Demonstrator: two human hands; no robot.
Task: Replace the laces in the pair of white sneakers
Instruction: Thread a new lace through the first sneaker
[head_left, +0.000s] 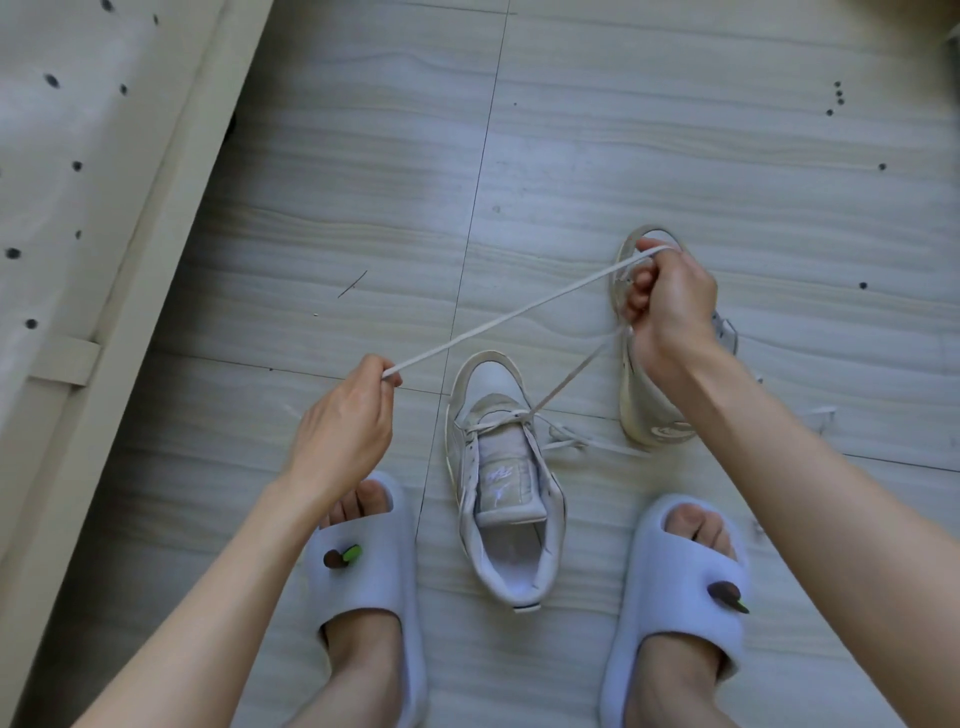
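**Mid-lace on the near sneaker, lace stretched between your hands**

So you've got one lace (498, 322) pulled taut between both hands. Your left hand (343, 421) pinches its end down near your left slipper (363, 587), and your right hand (670, 306) is curled around it up at the far right, right over the second sneaker (649, 410). From there the lace drops back to the low eyelets of the sneaker (501, 478) on the floor (675, 130) between your feet. Can't tell if you're pulling the old lace out or threading a new one.

Either way, only the bottom rows look laced, so I'd say there's plenty left to do. The next move probably wants slack, then feeding one end through an eyelet.

The near sneaker lies long-ways near to far, toe pointing away from you, heel opening toward you. The other one runs roughly the same way, partly hidden behind your right wrist.
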